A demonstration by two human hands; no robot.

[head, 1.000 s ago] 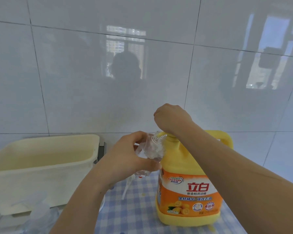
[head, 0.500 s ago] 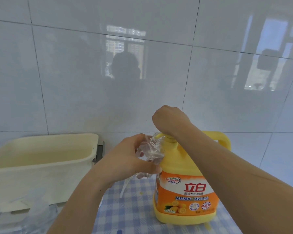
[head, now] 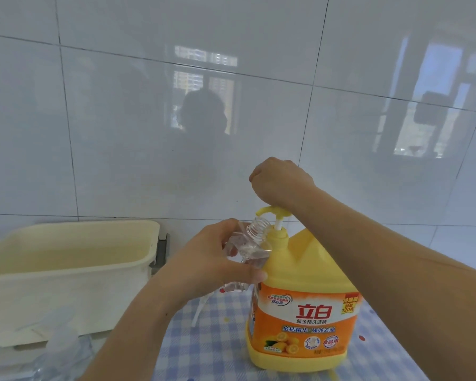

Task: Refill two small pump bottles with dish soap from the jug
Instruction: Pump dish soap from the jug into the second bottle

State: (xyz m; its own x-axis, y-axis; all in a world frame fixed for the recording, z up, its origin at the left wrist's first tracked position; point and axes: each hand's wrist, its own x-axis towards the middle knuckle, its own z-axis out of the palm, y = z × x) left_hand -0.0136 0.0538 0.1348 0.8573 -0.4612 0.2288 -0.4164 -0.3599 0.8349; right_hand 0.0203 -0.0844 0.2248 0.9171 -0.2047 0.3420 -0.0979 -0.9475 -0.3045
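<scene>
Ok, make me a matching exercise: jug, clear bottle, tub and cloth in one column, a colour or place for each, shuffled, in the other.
1 jug
2 clear bottle
3 tub
4 cloth

a cream, far left
b blue checks, under the jug
c gripped by the left hand, neck by the pump spout
d yellow, orange label

Pairs: 1-d, 2-c, 3-a, 4-b

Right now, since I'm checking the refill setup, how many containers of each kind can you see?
Yellow soap jug: 1
Clear small bottle, held in the left hand: 1
Cream tub: 1
Total: 3
The clear plastic at lower left is too blurred to count.
</scene>
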